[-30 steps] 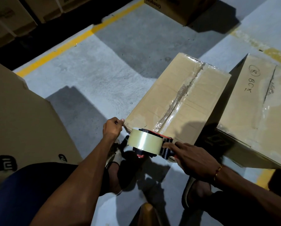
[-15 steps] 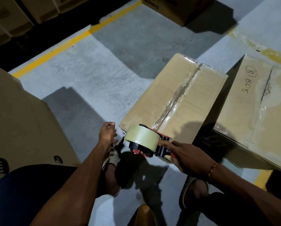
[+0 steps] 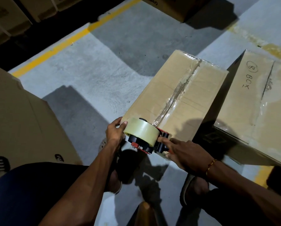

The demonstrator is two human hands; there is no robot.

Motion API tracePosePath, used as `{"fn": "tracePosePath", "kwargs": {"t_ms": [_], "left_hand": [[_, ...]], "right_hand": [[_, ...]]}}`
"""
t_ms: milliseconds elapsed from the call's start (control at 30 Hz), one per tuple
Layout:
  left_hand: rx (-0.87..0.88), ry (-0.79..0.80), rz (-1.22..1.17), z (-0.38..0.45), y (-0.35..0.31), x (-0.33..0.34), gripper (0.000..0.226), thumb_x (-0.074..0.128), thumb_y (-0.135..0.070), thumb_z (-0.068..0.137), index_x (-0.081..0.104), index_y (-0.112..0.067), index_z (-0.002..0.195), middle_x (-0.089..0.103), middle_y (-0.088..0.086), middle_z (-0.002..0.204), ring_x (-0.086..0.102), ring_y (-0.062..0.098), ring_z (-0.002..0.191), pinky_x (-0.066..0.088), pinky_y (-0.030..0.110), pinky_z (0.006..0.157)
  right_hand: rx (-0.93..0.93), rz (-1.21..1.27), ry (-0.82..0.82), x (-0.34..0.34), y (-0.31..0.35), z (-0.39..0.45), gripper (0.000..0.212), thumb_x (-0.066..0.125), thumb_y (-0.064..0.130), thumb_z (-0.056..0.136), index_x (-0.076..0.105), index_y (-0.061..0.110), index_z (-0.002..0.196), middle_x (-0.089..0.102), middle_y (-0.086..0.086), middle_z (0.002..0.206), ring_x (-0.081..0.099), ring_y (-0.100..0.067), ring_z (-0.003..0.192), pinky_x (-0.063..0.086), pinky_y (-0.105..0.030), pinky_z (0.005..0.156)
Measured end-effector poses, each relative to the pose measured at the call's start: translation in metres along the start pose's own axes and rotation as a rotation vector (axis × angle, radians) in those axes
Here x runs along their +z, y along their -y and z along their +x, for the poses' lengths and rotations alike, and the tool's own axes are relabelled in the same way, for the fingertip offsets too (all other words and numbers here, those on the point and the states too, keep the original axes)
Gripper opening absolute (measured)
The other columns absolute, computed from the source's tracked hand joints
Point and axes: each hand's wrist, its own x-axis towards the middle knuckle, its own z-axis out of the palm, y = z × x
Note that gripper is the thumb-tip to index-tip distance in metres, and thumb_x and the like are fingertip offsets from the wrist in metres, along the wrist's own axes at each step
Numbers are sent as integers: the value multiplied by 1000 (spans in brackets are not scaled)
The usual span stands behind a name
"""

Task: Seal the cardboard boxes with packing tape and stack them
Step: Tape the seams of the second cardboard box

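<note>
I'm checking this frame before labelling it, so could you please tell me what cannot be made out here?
- Head view: the near edge of the box being taped is hidden by the tape dispenser.
- The dispenser's handle is hidden by the right hand.
- What the left hand pinches at the box corner is hidden by its own fingers.
- The marked box is cut off by the right edge.

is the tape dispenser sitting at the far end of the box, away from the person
No, the tape dispenser is at the near edge of the cardboard box, gripped by the right hand.
</note>
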Motion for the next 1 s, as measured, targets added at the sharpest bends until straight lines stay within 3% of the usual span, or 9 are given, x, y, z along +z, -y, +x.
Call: {"fn": "tracePosePath", "kwargs": {"t_ms": [100, 133, 200, 267, 367, 433, 667, 867, 1000], "left_hand": [[17, -11, 10, 10, 2, 0, 33, 68, -6, 88, 75, -19, 117, 75, 1, 107, 73, 22, 93, 59, 30, 84], [30, -10, 23, 12, -2, 1, 32, 67, -3, 88, 75, -17, 116, 75, 1, 106, 73, 17, 91, 59, 28, 84], [66, -11, 43, 22, -12, 3, 30, 62, 1, 91, 73, -12, 115, 72, 2, 103, 67, -4, 67, 54, 12, 65], [81, -17, 60, 32, -26, 7, 29, 60, 2, 93, 73, -12, 115, 70, 3, 100, 61, -3, 57, 46, 8, 51], [23, 3, 47, 44, -36, 8, 34, 57, 3, 91, 74, -16, 114, 71, 4, 98, 65, 19, 77, 54, 26, 57], [-12, 13, 36, 44, -37, 7, 33, 59, 2, 91, 75, -17, 113, 70, 4, 96, 64, 22, 79, 57, 30, 62], [-58, 60, -87, 39, -41, 7, 27, 67, -1, 93, 70, -7, 119, 68, 8, 101, 62, 14, 71, 54, 15, 52], [-101, 56, -133, 39, -41, 9, 36, 72, -2, 90, 67, -4, 126, 68, 17, 120, 70, 32, 99, 60, 39, 84], [-116, -55, -133, 24, -39, 17, 50, 75, -14, 91, 56, -7, 136, 60, 19, 126, 70, 35, 99, 60, 29, 66]], "right_hand": [[4, 11, -17, -3, 3, 4, 58, 38, 40, 109, 7, 39, 158, 52, -2, 142, 64, -37, 98, 49, -41, 79], [5, 13, -27, -3, 3, 8, 58, 38, 39, 109, 7, 38, 158, 52, -3, 140, 64, -37, 98, 48, -40, 78], [-9, 13, -49, -3, 4, 16, 57, 38, 37, 109, 6, 36, 156, 53, -7, 135, 64, -38, 95, 51, -43, 79], [-3, 31, -67, -3, 3, 25, 57, 38, 35, 108, 6, 33, 155, 55, -11, 130, 63, -37, 95, 52, -47, 82], [18, 67, -88, -3, 1, 33, 55, 36, 34, 109, 9, 29, 157, 56, -14, 127, 61, -37, 99, 50, -44, 82], [7, 101, -95, -2, 2, 30, 55, 34, 33, 109, 8, 29, 157, 55, -13, 124, 60, -37, 97, 50, -43, 80], [44, 62, -55, 3, 0, 19, 59, 36, 34, 109, 5, 34, 159, 53, -10, 127, 64, -36, 92, 50, -43, 73], [129, -4, 21, 6, -22, -12, 58, 39, 38, 108, 5, 38, 155, 54, -5, 122, 61, -30, 86, 49, -41, 71], [164, -5, 44, 13, -29, -29, 57, 42, 39, 107, 8, 39, 153, 54, -3, 126, 63, -33, 91, 50, -42, 73]]}}
